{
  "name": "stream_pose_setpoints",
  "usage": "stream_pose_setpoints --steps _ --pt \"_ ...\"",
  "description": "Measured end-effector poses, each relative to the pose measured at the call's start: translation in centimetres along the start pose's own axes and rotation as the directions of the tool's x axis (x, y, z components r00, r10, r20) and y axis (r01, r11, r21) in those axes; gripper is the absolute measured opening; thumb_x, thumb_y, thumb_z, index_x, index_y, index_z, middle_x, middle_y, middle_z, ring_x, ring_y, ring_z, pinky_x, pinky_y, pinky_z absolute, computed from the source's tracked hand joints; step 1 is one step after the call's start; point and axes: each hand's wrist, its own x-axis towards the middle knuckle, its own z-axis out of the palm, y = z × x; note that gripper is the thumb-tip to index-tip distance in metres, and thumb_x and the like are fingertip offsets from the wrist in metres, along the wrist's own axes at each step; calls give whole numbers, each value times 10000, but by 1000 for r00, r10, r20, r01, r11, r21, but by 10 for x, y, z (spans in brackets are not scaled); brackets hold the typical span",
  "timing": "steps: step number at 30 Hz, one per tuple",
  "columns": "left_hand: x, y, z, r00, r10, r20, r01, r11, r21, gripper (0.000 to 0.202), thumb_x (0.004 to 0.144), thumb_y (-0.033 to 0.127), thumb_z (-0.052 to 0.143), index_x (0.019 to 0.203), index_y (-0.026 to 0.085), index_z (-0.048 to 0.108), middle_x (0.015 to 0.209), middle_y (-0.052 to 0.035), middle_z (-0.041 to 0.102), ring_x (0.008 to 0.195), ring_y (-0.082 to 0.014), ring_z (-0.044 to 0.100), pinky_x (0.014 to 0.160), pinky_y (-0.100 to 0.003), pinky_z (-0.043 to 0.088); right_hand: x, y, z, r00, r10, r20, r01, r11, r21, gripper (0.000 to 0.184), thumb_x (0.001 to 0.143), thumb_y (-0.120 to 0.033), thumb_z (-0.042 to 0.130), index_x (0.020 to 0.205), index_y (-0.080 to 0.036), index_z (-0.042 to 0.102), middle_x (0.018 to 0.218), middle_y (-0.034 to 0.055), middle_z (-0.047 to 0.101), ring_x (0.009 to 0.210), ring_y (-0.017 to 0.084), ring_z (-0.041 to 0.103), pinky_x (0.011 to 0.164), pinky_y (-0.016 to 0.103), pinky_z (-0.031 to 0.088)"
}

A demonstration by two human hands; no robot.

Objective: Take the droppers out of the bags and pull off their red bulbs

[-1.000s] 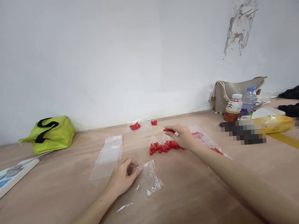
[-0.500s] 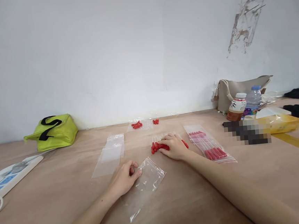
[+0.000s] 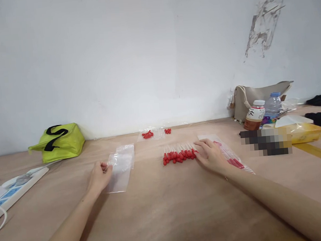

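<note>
My left hand (image 3: pixel 99 176) is at the left edge of a clear zip-lock bag (image 3: pixel 120 176), its thumb and fingertips pinched on the bag's edge. That bag lies flat and partly overlaps another clear bag (image 3: pixel 127 150). A row of slim, pale sticks with red ends (image 3: pixel 179 156) lies in the middle, the red ends facing me. At the right end of this row is my right hand (image 3: pixel 212 156), thumb and fingers apart, touching the last sticks. Under and beyond this hand, a filled bag of red-ended sticks (image 3: pixel 235 162) is partly hidden.
By the wall lie small red pieces (image 3: pixel 147 134) on clear plastic. A lime-green bag (image 3: pixel 64 142) and a power strip (image 3: pixel 17 191) are at left. At right stand a grey bag (image 3: pixel 259 89), a brown drink bottle (image 3: pixel 254 116), a clear bottle (image 3: pixel 273 107) and a yellow tissue pack (image 3: pixel 302 133).
My left hand has moved left, and the clear bag that lay in the front middle is gone from there. My right hand has slid right, uncovering the row of sticks.
</note>
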Motion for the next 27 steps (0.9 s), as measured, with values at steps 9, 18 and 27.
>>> stream_pose_setpoints --steps 9,18,27 --pt "-10 5 10 922 386 -18 -370 894 253 420 824 378 339 1185 206 468 1339 -97 357 1236 -268 309 980 -418 263 -11 72 -31 846 525 -95 -533 836 -130 446 707 -403 504 1086 -169 495 903 67 600 810 211 565 672 307 414" --pt "-12 3 22 854 325 407 -405 906 127 572 832 565 234 1323 282 312 1416 -74 234 1303 -285 167 1001 -511 187 -15 107 -55 611 779 142 -724 622 -299 689 573 -652 547 977 -94 528 874 148 616 792 261 591 614 321 420" --pt "-24 22 9 825 565 -17 -557 817 146 430 833 449 361 1159 208 505 1341 -83 343 1268 -240 262 1017 -388 270 -13 87 -65 509 644 571 -711 689 -144 378 423 -514 700 499 -159 593 514 34 579 535 177 540 477 260 369"
